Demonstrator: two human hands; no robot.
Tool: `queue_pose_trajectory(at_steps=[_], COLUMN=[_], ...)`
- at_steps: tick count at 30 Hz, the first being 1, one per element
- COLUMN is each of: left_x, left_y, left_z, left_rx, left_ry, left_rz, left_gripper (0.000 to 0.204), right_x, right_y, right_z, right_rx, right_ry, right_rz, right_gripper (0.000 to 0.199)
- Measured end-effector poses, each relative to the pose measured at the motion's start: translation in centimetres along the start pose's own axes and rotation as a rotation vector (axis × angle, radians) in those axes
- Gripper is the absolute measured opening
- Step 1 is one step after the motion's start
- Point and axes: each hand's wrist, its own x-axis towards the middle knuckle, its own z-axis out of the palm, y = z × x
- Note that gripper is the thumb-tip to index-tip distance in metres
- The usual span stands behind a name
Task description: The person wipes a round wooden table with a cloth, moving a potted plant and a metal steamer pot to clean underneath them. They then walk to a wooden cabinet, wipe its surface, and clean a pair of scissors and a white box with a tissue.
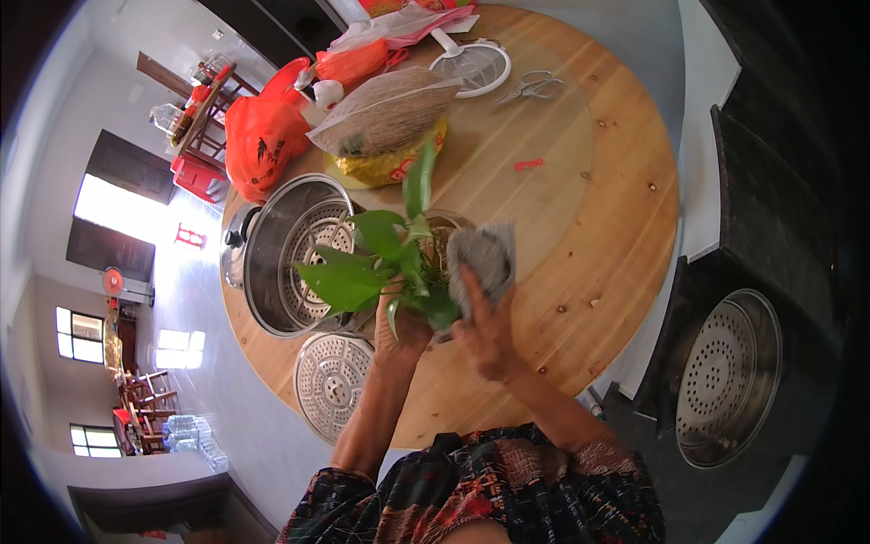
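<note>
A leafy green plant (376,263) stands upright over the near part of the round wooden table. My left hand (403,328) is closed around its lower part, and leaves cover some of the fingers. In my right hand (489,335) is a grey cloth (482,261), pressed close to the plant's right side. Just behind the leaves shows the rim of a round brownish vessel (449,219); most of it is hidden, and I cannot tell whether the plant is in it.
Left of the plant sit a steel steamer pot (263,295) and a perforated steamer plate (333,385). Farther back are a red plastic bag (258,145), a clear bag of brown stuff (390,109), scissors (535,86) and a white mesh swatter (473,68). Another steamer tray (725,376) rests at right.
</note>
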Motion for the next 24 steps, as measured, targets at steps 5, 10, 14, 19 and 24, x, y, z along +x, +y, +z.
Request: queue_pose_trajectory(at_steps=[5, 10, 14, 19, 24], left_x=[-0.2, -1.8, -2.5, -2.4, -1.5], left_y=[-1.2, -0.8, -0.7, -0.8, -1.0], left_z=[0.1, 0.9, 0.0, 0.0, -0.7], left_rx=[-0.021, -0.053, 0.019, 0.011, 0.009], left_ry=[0.026, -0.171, -0.200, -0.161, -0.126], left_rz=[0.040, -0.161, -0.133, 0.010, -0.023], left_gripper=[0.054, 0.066, 0.068, 0.063, 0.061], right_x=[-4.0, -0.3, 3.9, 2.5, -2.0], right_y=[0.8, 2.7, 4.9, 6.9, 7.8], right_z=[3.3, 0.5, -1.7, 1.1, 3.3], right_rx=[0.163, 0.846, 1.441, 1.366, 1.745], right_ry=[0.163, 0.305, 0.160, 0.181, 0.173], right_rz=[0.103, 0.440, 0.647, 0.296, 0.743], right_gripper=[0.061, 0.052, 0.046, 0.045, 0.044])
